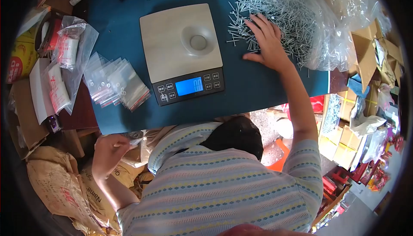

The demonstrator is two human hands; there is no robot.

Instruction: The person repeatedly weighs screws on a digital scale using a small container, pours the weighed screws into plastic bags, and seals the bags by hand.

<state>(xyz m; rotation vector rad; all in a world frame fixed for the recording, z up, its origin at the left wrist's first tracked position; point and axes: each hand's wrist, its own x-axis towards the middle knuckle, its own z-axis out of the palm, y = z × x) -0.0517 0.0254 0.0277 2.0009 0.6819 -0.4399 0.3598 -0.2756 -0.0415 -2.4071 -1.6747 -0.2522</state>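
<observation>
Heaped metal fasteners (279, 10), their axes mixed, lie far right on the counter (120, 34), under and right of the nearer right hand's (271, 49) spread, unclenched fingers (263, 27); the left hand (108, 152) seemingly pinches a pale item (136, 142).

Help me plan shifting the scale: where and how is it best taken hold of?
Probably by its two side edges, left hand and right hand coming from opposite sides: the scale lies flat and broad. On the left, grip beyond the plastic bags, which lie beside its near left corner.
</observation>
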